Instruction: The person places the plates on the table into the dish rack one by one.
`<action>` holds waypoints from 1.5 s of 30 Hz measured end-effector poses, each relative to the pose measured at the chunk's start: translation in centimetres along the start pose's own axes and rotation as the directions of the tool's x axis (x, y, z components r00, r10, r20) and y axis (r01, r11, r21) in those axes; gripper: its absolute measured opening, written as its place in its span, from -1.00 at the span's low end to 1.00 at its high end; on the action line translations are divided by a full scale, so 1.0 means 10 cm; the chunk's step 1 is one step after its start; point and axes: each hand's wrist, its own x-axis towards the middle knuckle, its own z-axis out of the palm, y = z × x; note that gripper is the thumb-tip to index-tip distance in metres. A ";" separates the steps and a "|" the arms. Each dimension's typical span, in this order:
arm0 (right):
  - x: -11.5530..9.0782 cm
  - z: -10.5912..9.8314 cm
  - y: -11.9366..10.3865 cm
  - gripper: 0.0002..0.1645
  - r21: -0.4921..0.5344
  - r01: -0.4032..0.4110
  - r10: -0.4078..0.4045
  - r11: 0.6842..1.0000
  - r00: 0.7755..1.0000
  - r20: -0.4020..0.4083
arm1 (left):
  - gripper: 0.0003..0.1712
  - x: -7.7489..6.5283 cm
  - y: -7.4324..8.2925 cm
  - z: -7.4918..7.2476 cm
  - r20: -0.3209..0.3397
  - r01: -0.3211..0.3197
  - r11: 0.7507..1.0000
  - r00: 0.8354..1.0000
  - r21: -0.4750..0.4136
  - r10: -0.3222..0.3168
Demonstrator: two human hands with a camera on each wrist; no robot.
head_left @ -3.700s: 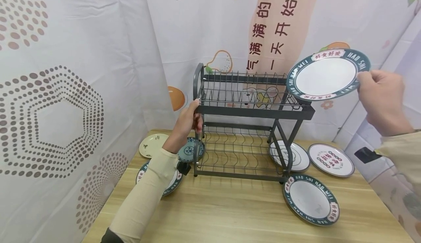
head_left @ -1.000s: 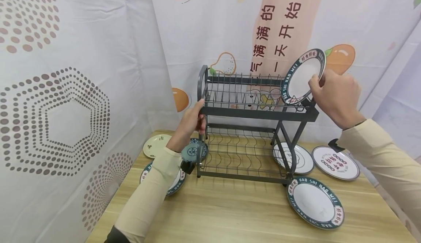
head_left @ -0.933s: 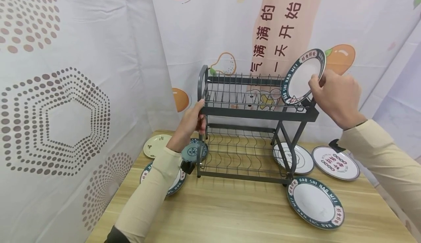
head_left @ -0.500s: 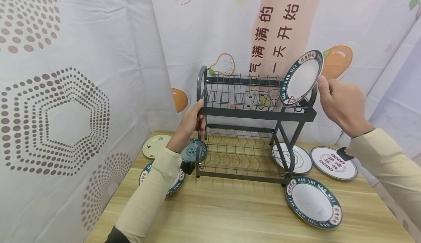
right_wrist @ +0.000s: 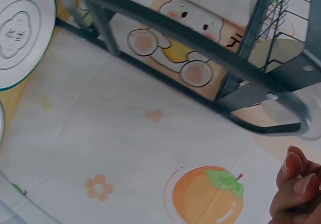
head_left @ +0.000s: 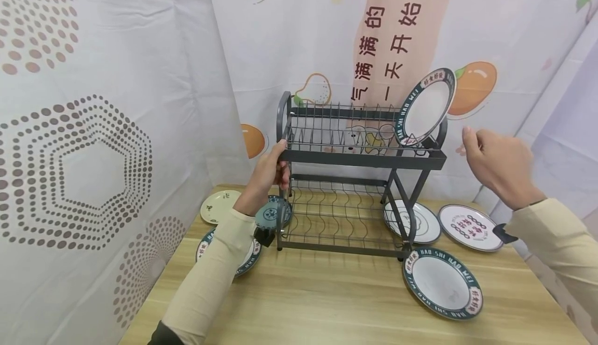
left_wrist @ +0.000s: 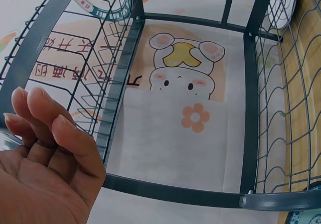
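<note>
A two-tier black dish rack (head_left: 362,159) stands on the wooden table. My left hand (head_left: 268,171) holds its upper left front corner, thumb on the rail and fingers curled below; in the left wrist view, that hand (left_wrist: 50,158) shows curled fingers beside the upper rail. A white plate with a green lettered rim (head_left: 427,107) leans tilted in the right end of the top tier. To the right of that plate, and apart from it, my right hand (head_left: 502,163) hangs in the air with loosely curled fingers, holding nothing. The right wrist view shows only this hand's fingertips (right_wrist: 298,184).
Another green-rimmed plate (head_left: 443,284) lies at the front right. Behind it are a plate with red lettering (head_left: 471,227) and a white plate (head_left: 422,223). On the left lie a cream plate (head_left: 219,206), a blue plate (head_left: 271,214) and a green-rimmed plate (head_left: 249,262), partly behind the left arm.
My right hand brought the green-rimmed plate to the rack's top right end, let go of it, and drew back to the right. My left hand stayed on the rack.
</note>
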 end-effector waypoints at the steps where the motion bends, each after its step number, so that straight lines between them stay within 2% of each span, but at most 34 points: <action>1: -0.02 0.01 0.03 -0.26 -0.003 -0.004 0.004 1.000 1.000 0.010 | -0.27 0.00 0.00 0.00 0.000 0.003 1.000 1.000 0.000 -0.003; 8: -0.16 0.07 0.26 -0.29 -0.028 -0.018 0.020 0.999 0.998 0.061 | -0.25 -0.01 -0.01 0.00 -0.004 0.011 1.000 1.000 0.005 -0.011; 16: -0.27 0.14 0.48 -0.30 -0.066 -0.046 0.054 0.997 0.992 0.115 | -0.27 0.01 -0.02 0.01 -0.002 -0.016 1.000 1.000 0.003 0.016; 23: -0.39 0.20 0.67 -0.30 -0.072 -0.081 0.093 0.994 0.978 0.189 | -0.26 0.01 -0.04 0.01 0.004 -0.025 1.000 1.000 -0.001 0.025; 34: -0.53 0.30 0.89 -0.30 -0.099 -0.109 0.128 0.989 0.968 0.215 | -0.27 0.00 -0.04 0.02 -0.007 -0.029 0.999 1.000 -0.014 0.029; 45: -0.70 0.36 1.14 -0.28 -0.130 -0.170 0.201 0.977 0.939 0.281 | -0.28 0.00 -0.03 0.03 -0.007 -0.028 0.999 1.000 -0.037 0.028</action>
